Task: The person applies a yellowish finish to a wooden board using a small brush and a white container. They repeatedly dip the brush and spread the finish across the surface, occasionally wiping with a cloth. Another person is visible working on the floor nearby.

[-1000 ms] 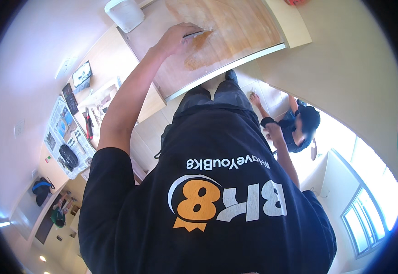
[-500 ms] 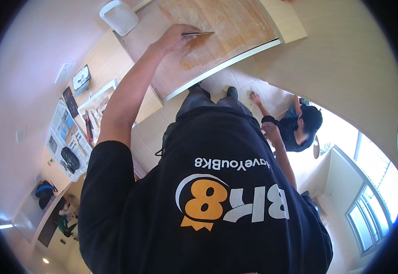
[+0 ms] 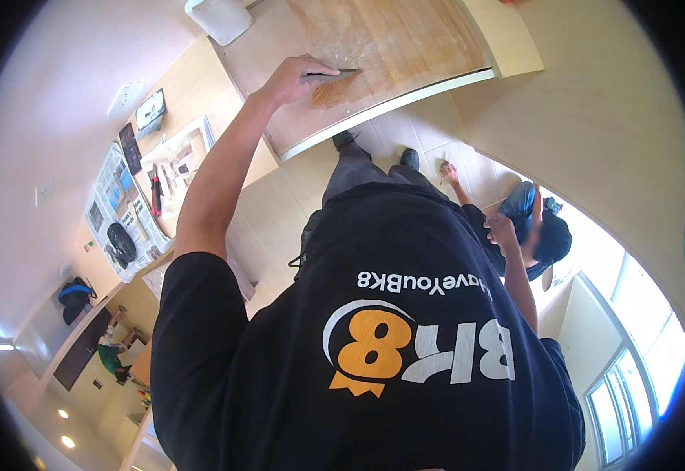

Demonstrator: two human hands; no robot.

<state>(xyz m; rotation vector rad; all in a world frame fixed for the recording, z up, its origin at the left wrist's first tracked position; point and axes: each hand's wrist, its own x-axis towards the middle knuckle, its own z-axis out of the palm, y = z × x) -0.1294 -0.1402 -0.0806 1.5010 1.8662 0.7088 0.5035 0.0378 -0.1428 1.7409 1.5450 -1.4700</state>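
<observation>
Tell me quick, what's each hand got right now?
Left hand: closed, holding a thin, flat, dark-grey scraper.
Right hand: curled; whether it holds anything cannot be told.

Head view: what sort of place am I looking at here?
Probably an indoor room being fitted out or repaired: the left hand holds a flat scraper at a patchy, brown-stained board, a red-handled tool lies by newspaper, and another person crouches nearby.

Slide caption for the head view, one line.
Left hand holding a flat grey tool over a patchy brown panel.
</observation>
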